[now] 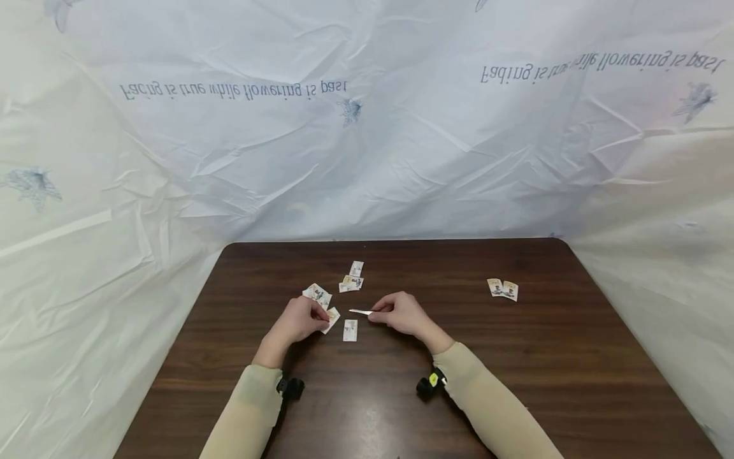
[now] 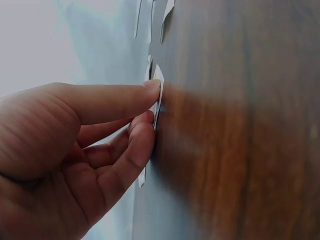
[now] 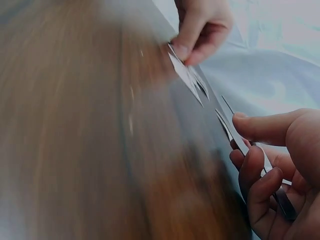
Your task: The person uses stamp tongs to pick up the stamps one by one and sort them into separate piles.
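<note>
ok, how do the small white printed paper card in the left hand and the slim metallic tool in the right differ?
Shape: the small white printed card is flat and broad; the slim metallic tool is long and narrow.
Hold: the left hand pinches the card; the right hand curls round the tool.
Both are hand-held.

The left arm point(image 1: 246, 411) and the right arm point(image 1: 497, 403), in pale sleeves point(image 1: 473, 376), reach from the near side and lean inward toward each other. The left hand point(image 1: 298, 317) is at left, its thumb and fingertips set in a pinch. The right hand point(image 1: 402, 313) is at right, its fingers curled and its thumb rather straight. Both wrists point(image 1: 271, 350) show bare beyond the cuffs point(image 1: 257, 373)
</note>
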{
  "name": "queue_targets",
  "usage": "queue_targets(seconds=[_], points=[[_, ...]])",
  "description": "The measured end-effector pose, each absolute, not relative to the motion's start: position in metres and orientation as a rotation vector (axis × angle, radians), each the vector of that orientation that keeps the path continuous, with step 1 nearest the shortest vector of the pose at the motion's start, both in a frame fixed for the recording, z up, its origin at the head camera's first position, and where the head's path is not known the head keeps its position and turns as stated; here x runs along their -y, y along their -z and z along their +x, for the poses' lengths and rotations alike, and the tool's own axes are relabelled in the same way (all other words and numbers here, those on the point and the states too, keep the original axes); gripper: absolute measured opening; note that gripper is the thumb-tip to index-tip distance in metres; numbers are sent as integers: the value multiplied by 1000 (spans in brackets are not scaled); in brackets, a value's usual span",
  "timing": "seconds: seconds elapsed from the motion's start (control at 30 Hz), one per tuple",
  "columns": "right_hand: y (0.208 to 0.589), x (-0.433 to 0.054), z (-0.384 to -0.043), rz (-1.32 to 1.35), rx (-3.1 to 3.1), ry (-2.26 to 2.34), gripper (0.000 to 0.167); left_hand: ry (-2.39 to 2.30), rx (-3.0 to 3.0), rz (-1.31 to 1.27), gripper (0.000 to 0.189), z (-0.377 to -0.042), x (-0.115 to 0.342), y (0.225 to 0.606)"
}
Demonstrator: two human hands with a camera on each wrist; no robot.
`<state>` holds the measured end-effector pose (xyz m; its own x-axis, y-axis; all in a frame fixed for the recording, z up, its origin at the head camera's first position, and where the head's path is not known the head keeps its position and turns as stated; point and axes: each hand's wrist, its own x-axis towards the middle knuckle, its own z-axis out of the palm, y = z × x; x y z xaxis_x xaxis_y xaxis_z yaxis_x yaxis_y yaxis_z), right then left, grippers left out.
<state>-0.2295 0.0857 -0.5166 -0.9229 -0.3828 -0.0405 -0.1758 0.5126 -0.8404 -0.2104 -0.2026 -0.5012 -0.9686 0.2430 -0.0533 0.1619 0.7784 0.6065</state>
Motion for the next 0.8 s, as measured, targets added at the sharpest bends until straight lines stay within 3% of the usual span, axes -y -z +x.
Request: queue_targets(seconds=[0.3,0.8], points=[[521,-55,-232,-543,-2477,1363,20,-971,-2747,336,11,-212,211,497],[522,-54,-228,-562,-2564,1307,18,-1012,-2720,328,18,-211,211,500]])
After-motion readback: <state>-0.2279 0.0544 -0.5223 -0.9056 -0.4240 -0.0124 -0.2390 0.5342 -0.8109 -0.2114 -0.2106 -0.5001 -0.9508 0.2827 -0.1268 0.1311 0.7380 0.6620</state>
